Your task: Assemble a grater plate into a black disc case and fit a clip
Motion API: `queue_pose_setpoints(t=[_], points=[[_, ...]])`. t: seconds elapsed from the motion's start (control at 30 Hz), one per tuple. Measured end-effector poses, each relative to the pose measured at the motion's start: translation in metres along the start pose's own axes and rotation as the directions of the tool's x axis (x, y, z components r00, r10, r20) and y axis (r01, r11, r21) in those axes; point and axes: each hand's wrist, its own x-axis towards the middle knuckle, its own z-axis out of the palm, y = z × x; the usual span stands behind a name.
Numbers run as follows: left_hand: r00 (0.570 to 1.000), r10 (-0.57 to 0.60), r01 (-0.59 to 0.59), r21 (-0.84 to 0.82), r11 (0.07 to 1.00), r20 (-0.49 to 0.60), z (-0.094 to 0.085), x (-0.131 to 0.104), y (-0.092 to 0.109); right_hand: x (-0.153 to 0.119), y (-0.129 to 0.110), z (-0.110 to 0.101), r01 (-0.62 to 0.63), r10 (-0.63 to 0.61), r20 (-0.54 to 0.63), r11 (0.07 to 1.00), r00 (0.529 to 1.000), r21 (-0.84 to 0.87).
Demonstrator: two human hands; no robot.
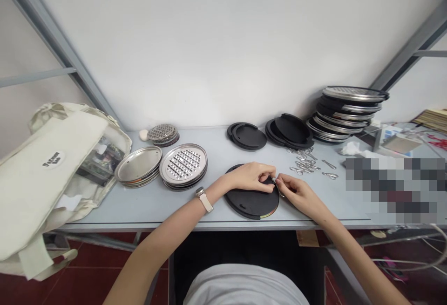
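Observation:
A round black disc [249, 202] lies flat near the table's front edge, with a coloured strip showing along its lower right rim. Resting over its upper part is my left hand [254, 177], fingers curled in and fingertips closed at the disc's right rim. My right hand [296, 194] pinches a small metal wire clip [274, 180] against that same rim, touching the left fingertips. Part of the clip is hidden by the fingers. Beyond my right hand lies a loose pile of similar wire clips [304, 161].
Left of my hands stand stacks of round metal grater plates [184, 164] and plain metal plates [138, 164]. Black round holders [248, 136] lie along the wall. A tall stack of assembled discs [345, 116] rises at right. A cream bag [52, 165] covers the left end.

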Motion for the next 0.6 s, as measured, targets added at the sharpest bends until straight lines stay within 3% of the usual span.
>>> queue_pose_setpoints(t=[0.4, 0.6], points=[[0.998, 0.057, -0.057, 0.035, 0.998, -0.015, 0.0021, 0.0014, -0.0028, -0.0007, 0.0003, -0.0014, -0.005, 0.005, -0.007, 1.000, 1.000, 0.031], [0.999, 0.045, -0.042, 0.128, 0.991, -0.017, 0.0010, 0.0018, -0.0020, -0.0015, -0.0033, -0.0033, -0.049, 0.057, -0.084, 0.994, 0.995, 0.096]])
